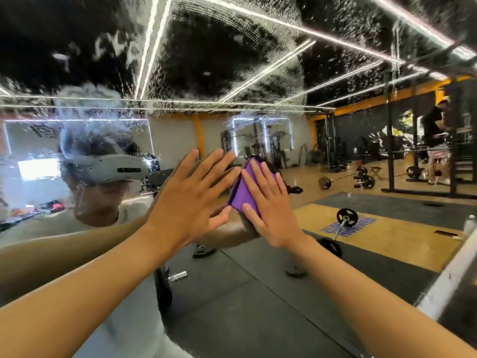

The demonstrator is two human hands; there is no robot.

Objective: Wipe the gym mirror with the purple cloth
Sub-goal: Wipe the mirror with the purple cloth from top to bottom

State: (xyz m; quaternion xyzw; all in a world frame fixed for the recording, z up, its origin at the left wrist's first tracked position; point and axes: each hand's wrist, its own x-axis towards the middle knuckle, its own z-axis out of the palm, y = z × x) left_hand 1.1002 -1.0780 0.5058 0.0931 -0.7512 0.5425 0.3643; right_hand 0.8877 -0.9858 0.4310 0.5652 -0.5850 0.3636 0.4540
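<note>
The gym mirror (258, 293) fills the view right in front of me. White cleaning spray and droplets cover its upper part, around a wiped dark patch. My right hand (271, 213) presses the folded purple cloth (242, 188) flat against the glass at centre, fingers straight on top of the cloth. My left hand (191, 195) is raised just left of it, fingers spread and straight, holding nothing; its fingertips nearly meet those of the right hand. Whether it touches the glass I cannot tell.
The mirror reflects me with a headset, barbells and weight plates on the floor, a squat rack and a person standing at the far right. The mirror's right edge (449, 277) runs diagonally at lower right, with a bottle (468, 224) beside it.
</note>
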